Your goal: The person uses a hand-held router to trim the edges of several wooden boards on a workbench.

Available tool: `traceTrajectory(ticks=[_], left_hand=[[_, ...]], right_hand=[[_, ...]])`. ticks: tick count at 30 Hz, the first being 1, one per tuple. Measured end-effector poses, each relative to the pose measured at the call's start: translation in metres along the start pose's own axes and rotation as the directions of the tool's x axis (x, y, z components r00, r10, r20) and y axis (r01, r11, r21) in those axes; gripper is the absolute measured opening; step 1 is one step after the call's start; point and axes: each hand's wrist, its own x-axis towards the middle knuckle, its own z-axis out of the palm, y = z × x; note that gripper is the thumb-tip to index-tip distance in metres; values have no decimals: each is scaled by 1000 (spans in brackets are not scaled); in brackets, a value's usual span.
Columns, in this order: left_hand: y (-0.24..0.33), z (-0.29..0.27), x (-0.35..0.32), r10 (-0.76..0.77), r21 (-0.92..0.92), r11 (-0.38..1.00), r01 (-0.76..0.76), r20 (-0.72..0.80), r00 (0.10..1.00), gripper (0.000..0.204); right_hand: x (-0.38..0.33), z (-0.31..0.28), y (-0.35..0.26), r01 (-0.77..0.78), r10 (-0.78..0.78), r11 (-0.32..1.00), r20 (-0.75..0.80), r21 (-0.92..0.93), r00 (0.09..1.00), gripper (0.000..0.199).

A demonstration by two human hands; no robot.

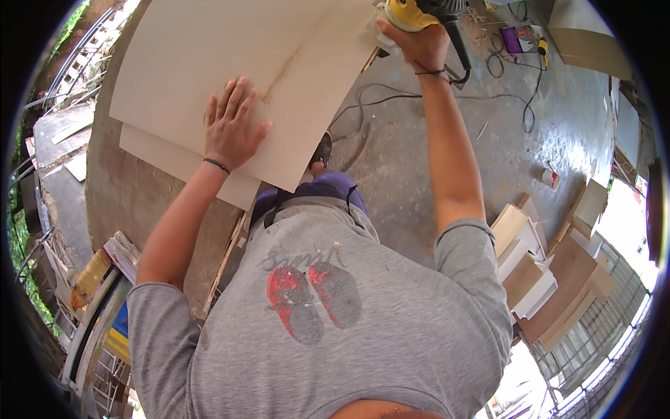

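1. Grey concrete floor (398,164) is spreading below and to the right of the right hand (421,49), catching bright light.
2. Fingers wrapped around it, the right hand is gripping a yellow-and-black power tool (410,15) by the far right edge of a pale panel (202,49).
3. Flat and open, the left hand (234,129) is resting palm-down on that panel, a brown streak (283,74) running just right of its fingertips.
4. Underneath, a second pale panel (164,155) is showing below the left wrist.
5. Dark cable (447,97) is snaking below the right hand; a purple box (515,40) is sitting to its right.
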Motion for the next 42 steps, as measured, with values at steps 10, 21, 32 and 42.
traceTrajectory(ticks=[10, 21, 32, 42], left_hand=[[0, 1, -2, -1, -11, 1000, 0, -12, 1000, 63], [1, -1, 0, 24, -44, 999, -27, -49, 998, 72], [113, 57, 157, 128, -77, 987, -138, -131, 983, 47], [123, 51, 260, 28, -126, 992, -21, 54, 998, 37]], right_hand=[[28, -11, 2, 66, -61, 992, -49, 112, 997, 54], [40, -38, 28, 39, -25, 997, -188, 72, 982, 56], [-96, -104, 6, 107, -27, 953, -275, 283, 961, 41], [-202, -92, -14, -14, 103, 901, -184, 433, 977, 62]])
